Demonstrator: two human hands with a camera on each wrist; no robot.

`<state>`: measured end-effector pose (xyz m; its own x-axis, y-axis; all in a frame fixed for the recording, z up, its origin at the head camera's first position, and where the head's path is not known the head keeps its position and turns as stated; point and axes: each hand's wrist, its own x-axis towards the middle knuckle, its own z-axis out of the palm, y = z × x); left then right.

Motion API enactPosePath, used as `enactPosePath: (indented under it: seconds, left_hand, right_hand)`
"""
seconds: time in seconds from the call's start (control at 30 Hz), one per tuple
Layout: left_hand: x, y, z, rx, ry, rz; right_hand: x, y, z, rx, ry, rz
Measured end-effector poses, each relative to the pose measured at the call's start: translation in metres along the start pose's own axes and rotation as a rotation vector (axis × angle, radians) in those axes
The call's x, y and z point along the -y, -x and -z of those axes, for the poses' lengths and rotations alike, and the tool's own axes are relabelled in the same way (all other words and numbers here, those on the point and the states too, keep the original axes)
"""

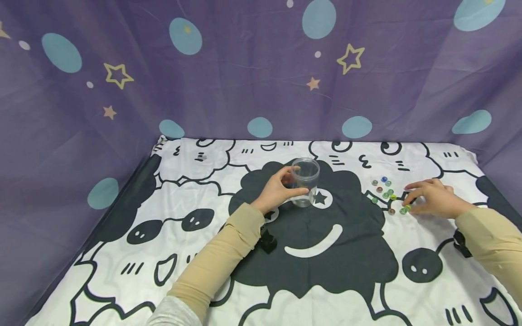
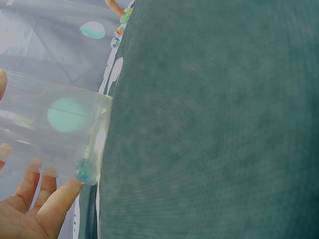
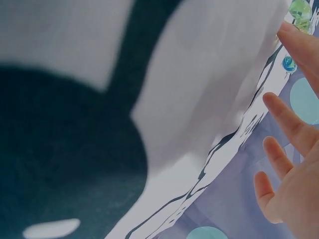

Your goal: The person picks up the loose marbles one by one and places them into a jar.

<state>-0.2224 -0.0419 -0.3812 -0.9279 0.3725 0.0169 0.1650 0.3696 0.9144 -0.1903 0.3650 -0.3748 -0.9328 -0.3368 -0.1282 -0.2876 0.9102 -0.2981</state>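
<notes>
My left hand (image 1: 281, 190) holds a clear plastic jar (image 1: 305, 183) upright over the dark printed cloud face, thumb and fingers on either side of it. At the jar's bottom, the left wrist view shows a blue marble (image 2: 84, 170). My right hand (image 1: 436, 199) reaches over the right side of the cloth with its fingers spread. Its index fingertip and thumb are right at a yellow-green marble (image 1: 408, 207). In the right wrist view the other fingers (image 3: 284, 119) stand apart, and the thumb is out of frame. Beside it lie green marbles (image 1: 403, 211).
Several glass marbles lie loosely scattered left of the right hand, among them a blue marble (image 1: 384, 179) and a reddish marble (image 1: 379, 189). A black-and-white cartoon cloth (image 1: 346, 271) covers the table. Behind it hangs a purple curtain (image 1: 244, 81).
</notes>
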Motion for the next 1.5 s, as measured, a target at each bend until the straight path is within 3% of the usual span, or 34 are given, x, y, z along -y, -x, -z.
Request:
enactPosePath:
  seconds: [1.2, 1.5]
  left_hand:
    - [0.001, 0.001, 0.0, -0.001, 0.012, -0.005]
    - [0.001, 0.0, 0.0, -0.001, 0.012, -0.01]
  right_hand:
    - [0.013, -0.002, 0.011, -0.107, -0.001, 0.061]
    - [0.023, -0.004, 0.012, -0.201, 0.035, 0.149]
